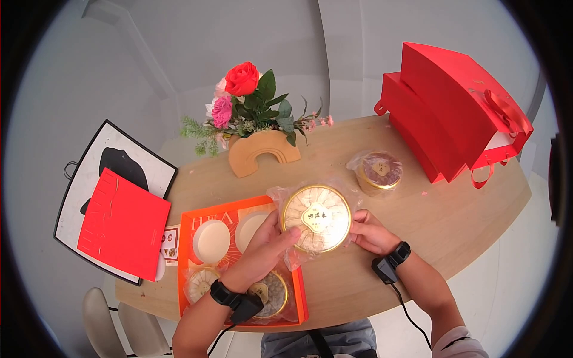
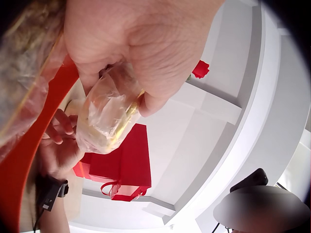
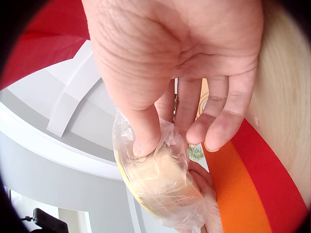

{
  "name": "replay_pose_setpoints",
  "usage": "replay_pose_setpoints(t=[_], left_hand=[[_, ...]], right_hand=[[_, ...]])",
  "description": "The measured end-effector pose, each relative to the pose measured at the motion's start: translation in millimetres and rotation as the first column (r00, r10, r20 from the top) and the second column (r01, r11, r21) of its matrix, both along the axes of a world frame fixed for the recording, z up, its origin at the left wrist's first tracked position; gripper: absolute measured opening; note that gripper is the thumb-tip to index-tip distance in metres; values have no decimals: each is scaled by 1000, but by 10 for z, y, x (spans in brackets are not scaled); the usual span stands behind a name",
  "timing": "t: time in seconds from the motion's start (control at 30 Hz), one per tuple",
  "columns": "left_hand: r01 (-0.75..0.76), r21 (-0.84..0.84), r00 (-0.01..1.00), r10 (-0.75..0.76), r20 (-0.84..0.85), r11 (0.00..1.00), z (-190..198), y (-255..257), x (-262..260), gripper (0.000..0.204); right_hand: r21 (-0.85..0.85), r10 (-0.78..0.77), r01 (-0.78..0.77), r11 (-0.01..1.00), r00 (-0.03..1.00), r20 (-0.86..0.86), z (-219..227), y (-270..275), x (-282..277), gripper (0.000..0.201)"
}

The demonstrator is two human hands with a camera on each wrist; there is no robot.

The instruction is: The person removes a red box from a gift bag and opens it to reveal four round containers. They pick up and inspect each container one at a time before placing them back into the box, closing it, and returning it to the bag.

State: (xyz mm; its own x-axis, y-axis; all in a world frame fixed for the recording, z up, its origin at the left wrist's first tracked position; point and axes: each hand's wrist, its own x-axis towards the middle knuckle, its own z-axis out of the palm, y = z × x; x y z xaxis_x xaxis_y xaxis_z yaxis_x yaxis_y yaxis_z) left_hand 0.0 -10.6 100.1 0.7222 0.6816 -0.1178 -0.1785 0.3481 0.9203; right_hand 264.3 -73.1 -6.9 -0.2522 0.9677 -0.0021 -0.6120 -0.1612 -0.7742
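Above the orange box (image 1: 197, 222) on the wooden table (image 1: 453, 215), a round gold-rimmed cake in clear wrap (image 1: 316, 218) was gripped at opposite edges by the left hand (image 1: 265, 247) and the right hand (image 1: 371, 232). A second wrapped cake (image 1: 379, 170) lay apart, near the red bags (image 1: 453, 107).

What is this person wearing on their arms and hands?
Both hands are bare: no gloves or rings show. The left hand and the right hand each have a black strap at the wrist carrying a small black camera box. A thin black cable runs back from each box along the forearm. A pale sleeve edge shows at the right upper arm.
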Motion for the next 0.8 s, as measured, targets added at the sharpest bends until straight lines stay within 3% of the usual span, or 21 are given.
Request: replay_pose_setpoints(t=[0.8], left_hand=[[0,-1,1000,0,-2,1000,-2,4,-6,64]], right_hand=[[11,17,-16,1000,1000,-13,-11,2,5,24]])
